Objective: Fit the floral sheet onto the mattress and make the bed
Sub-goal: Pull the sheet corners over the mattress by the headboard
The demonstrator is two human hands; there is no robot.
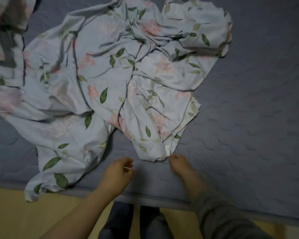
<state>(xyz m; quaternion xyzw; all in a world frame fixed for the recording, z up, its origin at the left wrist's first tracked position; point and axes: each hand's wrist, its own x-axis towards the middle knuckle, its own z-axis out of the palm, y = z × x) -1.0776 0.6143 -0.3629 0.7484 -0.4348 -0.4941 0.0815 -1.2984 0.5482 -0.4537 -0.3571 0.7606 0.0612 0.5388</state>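
The floral sheet point(110, 75), pale blue with pink flowers and green leaves, lies crumpled in a heap on the blue quilted mattress point(248, 109). One corner of the sheet with a small white label point(167, 150) points toward the near edge. My right hand point(179, 163) pinches the sheet just below that label. My left hand point(118, 171) hovers over the bare mattress a little to the left, fingers loosely curled and holding nothing. Another part of the sheet hangs over the near edge at the lower left.
A pink and white floral pillow or cover point(8, 23) lies at the top left. The yellowish floor point(15, 218) runs along the mattress's near edge, where my legs point(133, 221) stand. The mattress's right half is uncovered.
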